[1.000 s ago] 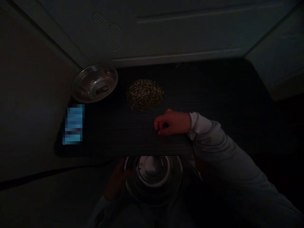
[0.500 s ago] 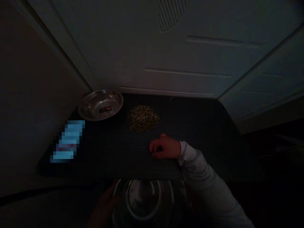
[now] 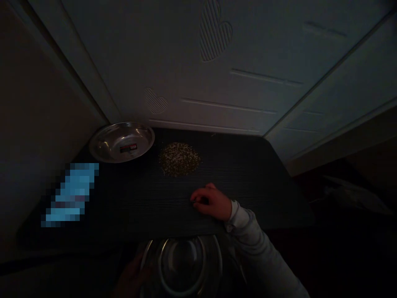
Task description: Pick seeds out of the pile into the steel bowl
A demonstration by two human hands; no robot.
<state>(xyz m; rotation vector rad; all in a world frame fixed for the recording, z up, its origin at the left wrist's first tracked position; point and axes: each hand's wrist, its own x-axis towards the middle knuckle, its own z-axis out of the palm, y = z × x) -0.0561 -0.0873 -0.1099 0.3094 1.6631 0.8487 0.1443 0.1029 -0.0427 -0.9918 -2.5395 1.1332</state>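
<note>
My right hand (image 3: 213,203), in a light long sleeve, is over the dark table's near half. Its fingers curl and the thumb and fingertips meet; anything between them is too small and dark to make out. Beyond it lies a flat heap of small mixed pale and brown grains (image 3: 180,159), apart from the hand. Below the table's front edge, my left hand (image 3: 134,273) grips the left side of a shiny round metal bowl (image 3: 181,285). Deep shadow hides most of that hand's fingers.
A wide steel basin (image 3: 105,147) with a dark label inside stands at the table's back left. Nearer, a bright blurred-out screen (image 3: 71,192) lies on the dark table (image 3: 242,174). A pale panel with heart reliefs (image 3: 214,33) rises behind it.
The whole view has shifted, so the basin, screen and grain heap appear farther left. My right hand's thumb and fingertips look closer together. My left hand stays at the metal bowl.
</note>
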